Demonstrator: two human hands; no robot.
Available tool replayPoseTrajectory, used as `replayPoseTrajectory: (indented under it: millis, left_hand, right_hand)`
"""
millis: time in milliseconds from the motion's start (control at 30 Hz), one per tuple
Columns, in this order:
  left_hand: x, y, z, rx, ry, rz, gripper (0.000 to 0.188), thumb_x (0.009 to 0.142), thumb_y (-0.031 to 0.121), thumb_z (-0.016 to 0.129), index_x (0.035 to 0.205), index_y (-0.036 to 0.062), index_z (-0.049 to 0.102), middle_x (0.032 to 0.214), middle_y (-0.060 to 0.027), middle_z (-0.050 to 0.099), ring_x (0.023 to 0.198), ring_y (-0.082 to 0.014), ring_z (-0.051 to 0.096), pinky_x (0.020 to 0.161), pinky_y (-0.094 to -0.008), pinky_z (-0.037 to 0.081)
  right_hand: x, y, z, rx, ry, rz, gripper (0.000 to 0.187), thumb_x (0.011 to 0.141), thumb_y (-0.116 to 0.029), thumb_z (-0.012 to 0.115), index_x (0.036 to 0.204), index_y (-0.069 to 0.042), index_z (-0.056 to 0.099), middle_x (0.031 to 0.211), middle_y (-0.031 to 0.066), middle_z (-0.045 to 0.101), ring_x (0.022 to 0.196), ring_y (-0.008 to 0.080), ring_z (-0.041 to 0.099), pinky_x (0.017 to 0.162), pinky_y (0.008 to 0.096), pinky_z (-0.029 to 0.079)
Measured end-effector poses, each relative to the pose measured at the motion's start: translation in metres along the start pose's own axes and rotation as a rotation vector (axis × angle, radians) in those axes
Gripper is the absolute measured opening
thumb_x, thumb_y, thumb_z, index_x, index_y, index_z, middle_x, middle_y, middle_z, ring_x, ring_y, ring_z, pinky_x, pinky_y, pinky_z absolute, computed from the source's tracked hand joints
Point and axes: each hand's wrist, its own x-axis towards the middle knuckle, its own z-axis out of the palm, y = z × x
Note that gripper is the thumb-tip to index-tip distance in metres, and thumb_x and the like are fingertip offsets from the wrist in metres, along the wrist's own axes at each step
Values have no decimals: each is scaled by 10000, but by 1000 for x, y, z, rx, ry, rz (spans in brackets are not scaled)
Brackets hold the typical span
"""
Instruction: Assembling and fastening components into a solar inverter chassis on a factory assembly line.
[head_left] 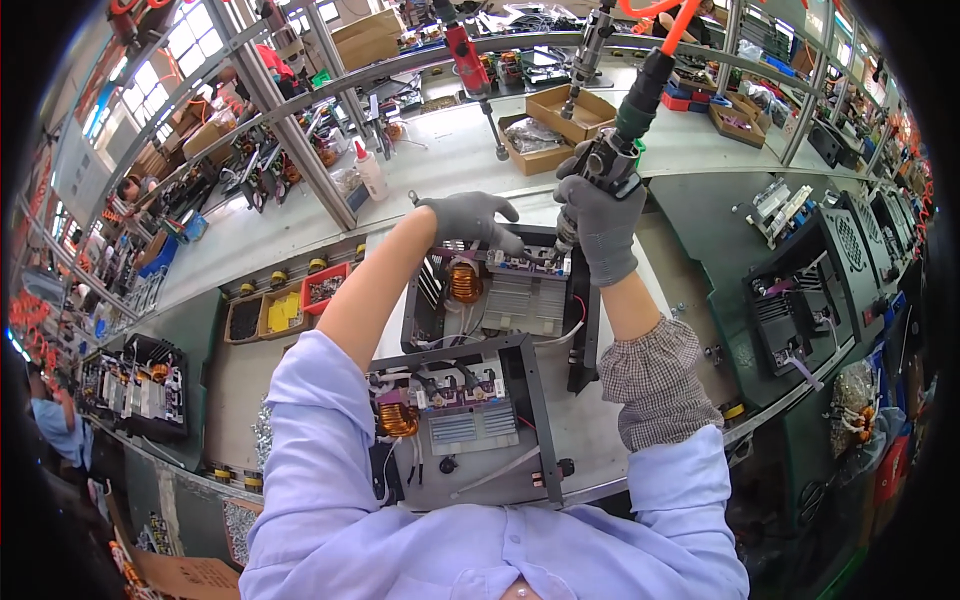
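Note:
My right hand [606, 222], in a grey glove, is wrapped round a dark pneumatic screwdriver [638, 108] held upright. Its lower end [567, 232] points down at the far edge of a black metal housing [592, 345]. My left hand [468, 220], also gloved, reaches over that same edge with thumb and fingers apart. Its fingertips are close to a row of white and purple terminal parts [530, 262], beside the driver's tip. Inside the housing sit a copper-wound coil [464, 283] and a silver heat sink [522, 306]. Whether the bit touches a screw is too small to tell.
A second open housing [538, 420] stands nearer to me. Left are small bins [283, 313] and another unit [135, 385]; right are black housings [800, 300]. A red hanging driver [466, 62], a white bottle [370, 172] and cardboard boxes [535, 150] are beyond.

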Motion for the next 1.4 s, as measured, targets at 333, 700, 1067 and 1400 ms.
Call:
replayPoseTrajectory:
  millis: [333, 700, 1067, 1400]
  left_hand:
    - [20, 1, 2, 174, -111, -116, 683, 600, 547, 795, 1033, 31, 683, 939, -121, 681, 872, -219, 635, 791, -327, 498]
    - [28, 14, 12, 307, -66, -173, 700, 667, 691, 686, 930, 43, 662, 870, -124, 692, 861, -281, 653, 778, -394, 491]
    - [15, 21, 17, 474, 5, -174, 696, 739, 683, 624, 1047, 60, 660, 1074, -162, 668, 1018, -320, 636, 866, -423, 490]
    - [11, -9, 43, 547, 359, 163, 615, 814, 675, 524, 888, 80, 661, 843, -139, 677, 859, -330, 656, 783, -444, 493]
  right_hand:
    - [1, -2, -4, 3, 17, -10, 349, 684, 88, 604, 1015, -11, 550, 796, 84, 623, 538, 92, 547, 416, 196, 391]
    - [1, 9, 4, 7, 12, -112, 316, 693, 66, 631, 989, -18, 560, 782, 42, 623, 601, 80, 570, 505, 214, 449]
    - [-2, 11, 23, -142, -194, -92, 321, 675, 18, 660, 988, -6, 591, 775, 27, 646, 673, 85, 604, 625, 237, 501]
    - [-2, 9, 24, -161, -86, -63, 257, 672, 40, 662, 909, -15, 579, 752, 22, 626, 635, 83, 581, 583, 231, 480]
